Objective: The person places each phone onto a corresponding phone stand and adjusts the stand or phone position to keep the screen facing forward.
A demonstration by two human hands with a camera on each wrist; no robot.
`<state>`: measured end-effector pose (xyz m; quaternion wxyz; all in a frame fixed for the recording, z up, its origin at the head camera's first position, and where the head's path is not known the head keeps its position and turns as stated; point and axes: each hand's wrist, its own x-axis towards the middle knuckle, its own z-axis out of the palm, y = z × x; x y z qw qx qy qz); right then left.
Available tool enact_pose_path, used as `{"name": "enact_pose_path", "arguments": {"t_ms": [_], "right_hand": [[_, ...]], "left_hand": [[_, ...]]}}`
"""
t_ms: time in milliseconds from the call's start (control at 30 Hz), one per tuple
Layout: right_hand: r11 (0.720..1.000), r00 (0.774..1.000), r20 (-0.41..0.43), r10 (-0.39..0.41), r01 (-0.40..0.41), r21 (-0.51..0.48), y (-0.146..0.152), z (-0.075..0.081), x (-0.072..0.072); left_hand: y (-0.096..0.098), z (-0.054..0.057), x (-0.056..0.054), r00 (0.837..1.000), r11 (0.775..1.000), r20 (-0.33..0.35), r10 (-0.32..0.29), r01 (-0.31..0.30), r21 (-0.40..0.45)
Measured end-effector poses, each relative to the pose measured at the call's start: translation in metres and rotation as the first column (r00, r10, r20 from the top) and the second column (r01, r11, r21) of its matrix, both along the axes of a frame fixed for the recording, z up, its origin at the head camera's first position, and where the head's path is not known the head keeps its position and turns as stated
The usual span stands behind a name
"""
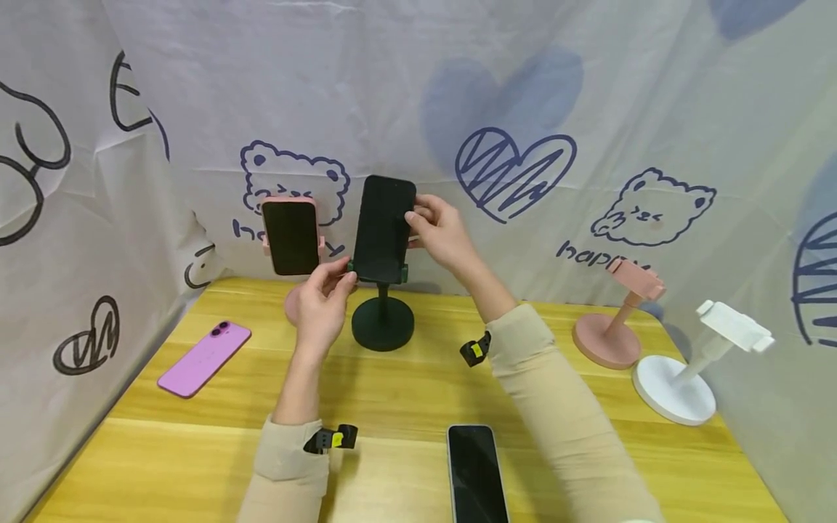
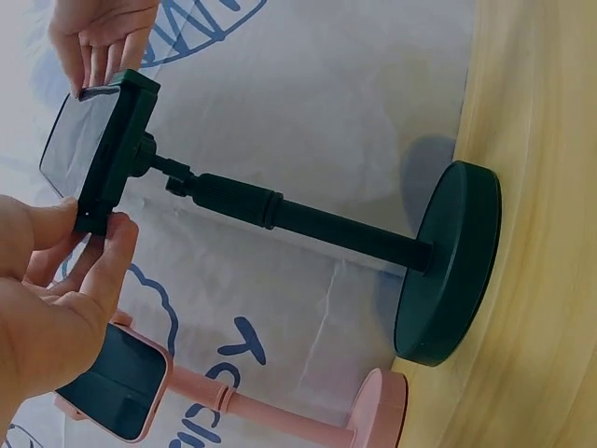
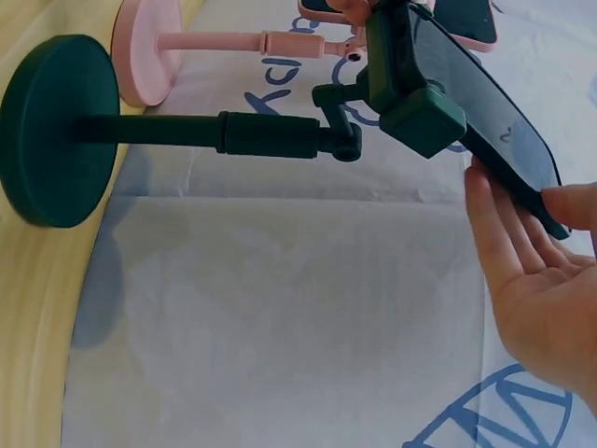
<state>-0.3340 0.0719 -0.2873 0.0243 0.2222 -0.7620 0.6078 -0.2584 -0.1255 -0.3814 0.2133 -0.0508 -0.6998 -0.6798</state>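
A black phone sits tilted in the clamp of a dark green phone stand. My right hand pinches the phone's upper right edge, thumb on the screen side and fingers behind, as the right wrist view shows. At the opposite end of the clamp, my left hand pinches the clamp's edge between thumb and fingers. Close to the left hand stands a pink phone stand bearing a pink-edged phone; its base is partly hidden by that hand in the head view.
A purple phone lies face down at the left. Another phone lies screen up near the front. On the right stand a second pink phone stand and a white phone stand. Printed cloth hangs behind the wooden table.
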Motion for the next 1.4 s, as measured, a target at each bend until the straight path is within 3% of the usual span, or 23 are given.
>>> {"name": "enact_pose_path", "arguments": {"t_ms": [233, 367, 667, 933, 1400], "right_hand": [[0.983, 0.985, -0.167, -0.051, 0.079, 0.164, -0.002, 0.003, 0.001], [0.972, 0.976, -0.213, -0.051, 0.097, 0.213, -0.003, 0.004, 0.002], [0.957, 0.979, -0.204, -0.02, 0.078, 0.279, 0.0, 0.007, 0.004], [0.932, 0.972, -0.232, 0.018, 0.068, 0.357, 0.0, 0.006, 0.005], [0.955, 0.969, -0.248, 0.006, 0.068, 0.288, 0.001, -0.002, 0.007]], "left_hand": [[0.002, -0.002, -0.003, 0.982, 0.991, 0.144, -0.122, 0.114, 0.069], [0.005, -0.002, -0.004, 0.978, 0.985, 0.146, -0.151, 0.137, 0.101], [0.009, -0.001, -0.004, 0.98, 0.975, 0.132, -0.15, 0.125, 0.184], [0.011, 0.0, -0.001, 0.981, 0.975, 0.147, -0.128, 0.098, 0.197], [0.012, 0.002, -0.001, 0.975, 0.965, 0.178, -0.133, 0.086, 0.248]]}}
